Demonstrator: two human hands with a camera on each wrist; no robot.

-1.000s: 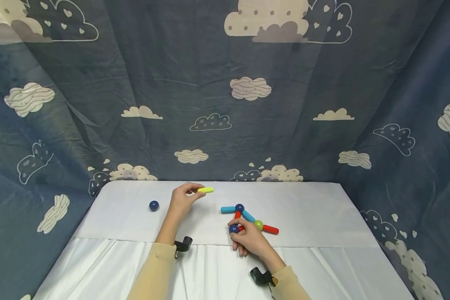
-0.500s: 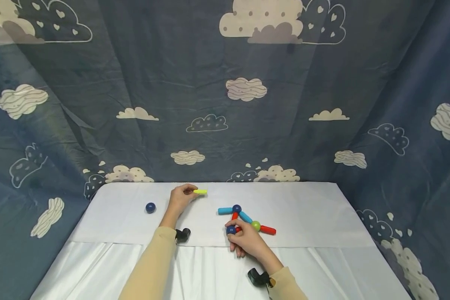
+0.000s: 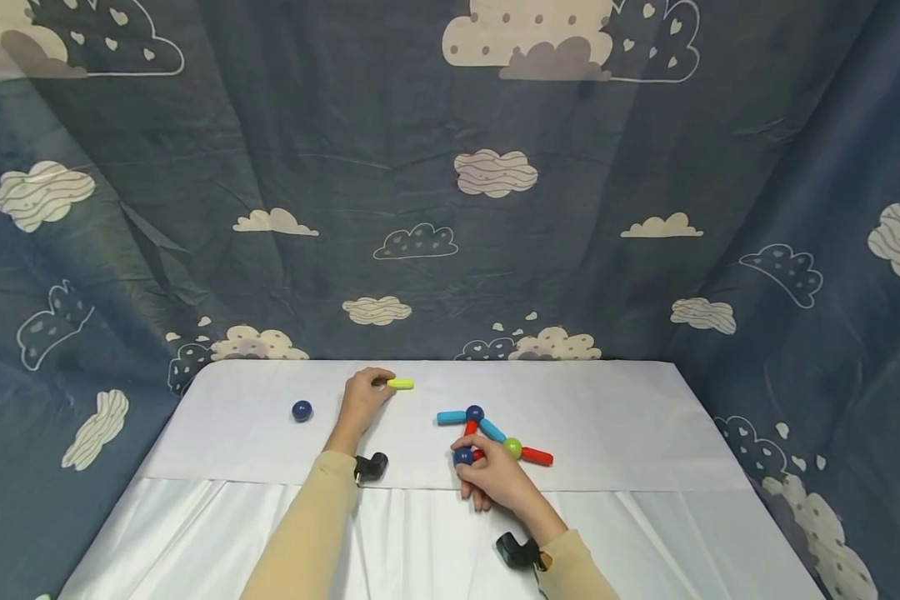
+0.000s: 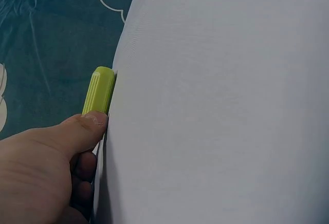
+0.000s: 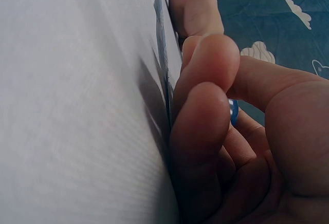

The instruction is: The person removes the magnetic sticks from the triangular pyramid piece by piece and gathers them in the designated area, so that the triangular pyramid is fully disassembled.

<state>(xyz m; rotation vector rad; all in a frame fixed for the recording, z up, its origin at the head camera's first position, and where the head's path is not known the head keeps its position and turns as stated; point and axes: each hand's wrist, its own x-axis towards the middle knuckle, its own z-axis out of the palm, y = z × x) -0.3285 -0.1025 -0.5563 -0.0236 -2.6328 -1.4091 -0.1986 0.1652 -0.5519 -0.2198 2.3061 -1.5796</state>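
Observation:
My left hand [image 3: 382, 384] pinches a yellow stick [image 3: 401, 384] by one end, low over the far part of the white table [image 3: 615, 417]. The left wrist view shows my thumb [image 4: 77, 131] pressed on the yellow stick [image 4: 100, 91]. My right hand [image 3: 469, 463] grips a dark blue ball [image 3: 462, 456] at the near corner of a flat stick-and-ball figure. That figure has a light blue stick [image 3: 452, 417], another dark blue ball [image 3: 475, 412], a blue stick [image 3: 492, 430], a green ball [image 3: 512, 448] and a red stick [image 3: 537, 456]. In the right wrist view, curled fingers [image 5: 205, 131] hide all but a sliver of blue [image 5: 234, 112].
A loose dark blue ball [image 3: 302, 410] lies on the table to the left of my left hand. A dark blue cloud-print curtain [image 3: 450, 208] closes the back and both sides. The white cloth hangs over the table's near edge [image 3: 420, 487].
My left hand has drawn the yellow stick slightly left and down toward the table. The right hand and the figure have stayed put.

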